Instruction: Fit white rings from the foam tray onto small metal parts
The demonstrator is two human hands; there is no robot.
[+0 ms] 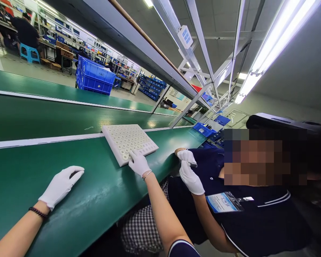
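Green bench (pixel 96 192): long and smooth, a pale strip (pixel 42 141) along its far edge; its flat top seems to suit the broad tray.
Left glove: on or just above the bench, toward its left end, the left hand (pixel 60 186) lies well apart from the tray. Thumb and fingers curve around a gap; whether their tips meet I can't tell. I see nothing held.
Right glove: the right hand (pixel 139 165) reaches over the tray's near edge, fingertips down by its near-left corner. Whether they pinch anything or merely touch, I can't tell.
White tray (pixel 111 148): flat, its far-left corner at the pale strip, probably put there for easy reach. Rows of round pieces (pixel 130 137) fill its top, likely spaced to keep them apart.
Co-worker: beyond the bench's right edge, both gloved hands (pixel 191 176) hold a small item (pixel 193 164) close up, perhaps to see it better.
Badge (pixel 224 202): blue and white, seemingly with Chinese characters, too small to read surely.
Overhead box (pixel 186 36): blue print, illegible.
Blue crates (pixel 96 73): stacked past the bench's far side; marks unreadable, no brand I can make out.
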